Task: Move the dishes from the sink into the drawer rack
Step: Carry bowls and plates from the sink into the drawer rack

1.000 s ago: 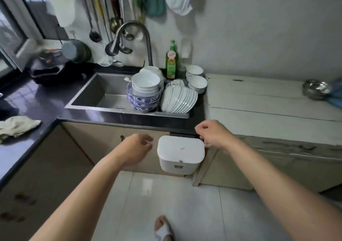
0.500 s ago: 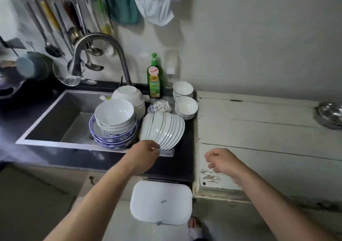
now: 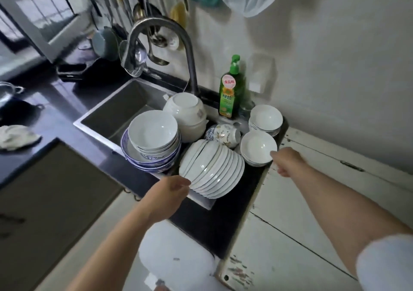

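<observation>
Head view: left hand (image 3: 169,192) now touches the plates (image 3: 212,170), nearer than before.

White plates (image 3: 212,168) lean stacked on edge beside nested bowls (image 3: 154,139) at the sink (image 3: 111,116).

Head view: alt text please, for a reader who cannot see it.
A person's left hand touches a leaning row of white plates at the sink, while the right hand reaches a small white bowl. Stacked bowls and a green soap bottle stand behind.
</observation>
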The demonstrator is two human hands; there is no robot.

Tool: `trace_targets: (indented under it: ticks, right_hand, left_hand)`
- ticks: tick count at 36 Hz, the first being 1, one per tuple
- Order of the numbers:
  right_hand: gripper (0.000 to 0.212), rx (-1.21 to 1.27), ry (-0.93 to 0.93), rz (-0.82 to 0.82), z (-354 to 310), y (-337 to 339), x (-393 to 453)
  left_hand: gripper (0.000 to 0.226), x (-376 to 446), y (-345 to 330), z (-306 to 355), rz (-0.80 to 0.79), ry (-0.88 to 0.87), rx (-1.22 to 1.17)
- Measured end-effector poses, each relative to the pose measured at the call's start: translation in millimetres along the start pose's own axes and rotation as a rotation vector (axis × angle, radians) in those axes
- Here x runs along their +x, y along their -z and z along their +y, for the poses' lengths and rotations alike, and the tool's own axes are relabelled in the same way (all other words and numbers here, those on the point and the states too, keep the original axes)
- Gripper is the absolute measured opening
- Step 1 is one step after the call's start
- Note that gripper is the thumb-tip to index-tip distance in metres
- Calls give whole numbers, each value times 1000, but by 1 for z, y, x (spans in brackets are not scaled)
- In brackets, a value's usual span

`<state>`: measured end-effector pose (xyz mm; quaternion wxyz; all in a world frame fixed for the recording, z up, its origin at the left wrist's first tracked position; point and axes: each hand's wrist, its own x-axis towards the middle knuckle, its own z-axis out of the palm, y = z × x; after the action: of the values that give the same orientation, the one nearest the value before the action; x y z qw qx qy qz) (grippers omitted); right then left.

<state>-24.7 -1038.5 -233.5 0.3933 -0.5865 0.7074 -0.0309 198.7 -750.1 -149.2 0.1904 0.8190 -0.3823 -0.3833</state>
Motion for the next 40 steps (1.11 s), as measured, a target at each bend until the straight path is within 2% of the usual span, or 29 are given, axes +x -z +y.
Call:
trace_targets:
  ticks: [5,9,14,20,23,26,28,29,32,34,35,37,40]
  right_hand:
    - [29,-135,34,1,-10,-9,20]
    - [35,-135,2,-47,-14,-11,36]
    - [31,-187,2,-73,-18,-11,48]
    - [24,-244,103,-93,-10,2,52]
    - [27,-90,160,-102,-8,20,40]
    - [21,133,166,-127,-2,34,6]
    - [20,294,153,-171,9,30,-21]
    - [18,342,140,-196,15,24,-36]
    - [13,372,84,-320,30,-2,-79]
    - [12,321,64,-418,35,-22,-107]
    - [12,278,69,-460,36,-30,-118]
    - [13,200,102,-508,39,-44,-135]
    - [19,150,166,-546,41,-53,-147]
  left_hand:
    - [25,-1,12,-14,130,103,-36]
    - [23,0,12,-14,228,157,-88]
    - [21,3,-6,3,163,116,-133]
    - [22,1,-23,15,75,52,-88]
    - [25,-2,-30,12,74,34,-111]
    - [26,-5,-43,7,97,-4,-118]
    - [35,-8,-56,9,175,-88,-86]
    - [47,-10,-63,11,209,-157,-31]
    - [84,-13,-84,17,221,-369,218]
    - [89,-12,-95,12,224,-479,420]
    - [82,-10,-98,7,217,-522,490]
    - [52,-8,-103,-5,156,-586,576]
    - [17,-12,-103,-23,61,-616,554]
